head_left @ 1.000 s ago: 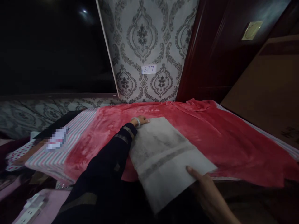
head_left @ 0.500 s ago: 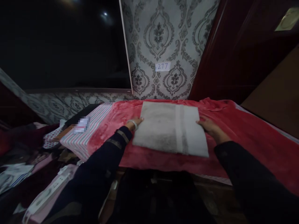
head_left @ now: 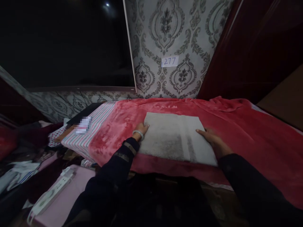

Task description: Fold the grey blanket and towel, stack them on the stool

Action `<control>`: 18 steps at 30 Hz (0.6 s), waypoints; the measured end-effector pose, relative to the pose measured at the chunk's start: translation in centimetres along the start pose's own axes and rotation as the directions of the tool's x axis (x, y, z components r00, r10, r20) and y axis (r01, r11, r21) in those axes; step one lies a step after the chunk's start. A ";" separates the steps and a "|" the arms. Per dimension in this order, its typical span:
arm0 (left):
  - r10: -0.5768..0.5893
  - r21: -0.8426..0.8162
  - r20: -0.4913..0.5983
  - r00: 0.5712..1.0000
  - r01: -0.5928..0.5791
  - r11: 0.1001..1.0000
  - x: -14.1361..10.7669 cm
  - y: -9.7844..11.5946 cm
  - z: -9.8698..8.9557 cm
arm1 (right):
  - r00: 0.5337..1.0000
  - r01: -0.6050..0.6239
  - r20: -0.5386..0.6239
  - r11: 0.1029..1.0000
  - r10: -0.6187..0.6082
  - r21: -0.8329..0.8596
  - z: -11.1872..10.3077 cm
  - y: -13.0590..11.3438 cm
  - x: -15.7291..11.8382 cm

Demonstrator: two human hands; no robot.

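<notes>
Resting flat and open, my left hand [head_left: 141, 128] and right hand [head_left: 211, 138] touch a folded grey-white towel [head_left: 176, 137] with one dark stripe. I read "277" on the wall label [head_left: 169, 61].

Dim room; a small glare spot [head_left: 107, 4] above the red blanket [head_left: 236, 132], edges warped and murky.

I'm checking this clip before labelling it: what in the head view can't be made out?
- Small item on the striped cloth: pixelated blur, unreadable.
- Underside of the folded white towel on the red fleece blanket: hidden by the towel itself.
- Left hand and right hand fingertips at the towel's edges: too dark to tell grip from mere touch.
- White power strip: its end is lost in the dark.
</notes>
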State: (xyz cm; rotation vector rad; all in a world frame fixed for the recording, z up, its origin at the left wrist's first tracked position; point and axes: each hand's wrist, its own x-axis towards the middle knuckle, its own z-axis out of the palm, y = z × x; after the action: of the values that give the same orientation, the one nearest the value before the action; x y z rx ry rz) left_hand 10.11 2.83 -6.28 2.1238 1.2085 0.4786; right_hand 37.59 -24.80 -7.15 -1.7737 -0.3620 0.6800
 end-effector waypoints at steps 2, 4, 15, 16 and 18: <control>0.005 -0.004 -0.063 0.998 -0.005 1.000 -0.6 0.0 0.8 | 0.999 0.017 -0.040 0.998 -0.019 -0.067 0.3 0.2 0.4; 0.009 -0.033 -0.103 0.995 -0.012 0.999 -0.9 -0.2 1.3 | 0.997 0.036 -0.067 0.994 -0.043 -0.104 0.5 0.5 0.8; 0.165 -0.518 -0.043 0.985 -0.163 0.840 -1.6 -2.0 1.3 | 0.970 0.103 -0.181 0.947 -0.163 -0.304 0.4 1.7 0.8; 0.196 -0.605 -0.034 0.980 -0.176 0.776 -1.8 -1.8 1.3 | 0.968 0.108 -0.181 0.940 -0.173 -0.322 0.3 1.8 0.8; 0.264 -0.773 0.012 0.964 -0.158 0.614 -2.4 -1.5 1.2 | 0.961 0.121 -0.190 0.924 -0.201 -0.363 0.2 1.8 0.8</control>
State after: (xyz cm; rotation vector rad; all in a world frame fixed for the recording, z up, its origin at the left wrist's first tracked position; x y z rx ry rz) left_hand 8.65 0.90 -8.14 1.4952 0.5021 0.7879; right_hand 37.91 -24.76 -9.09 -2.1056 -0.4917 0.3027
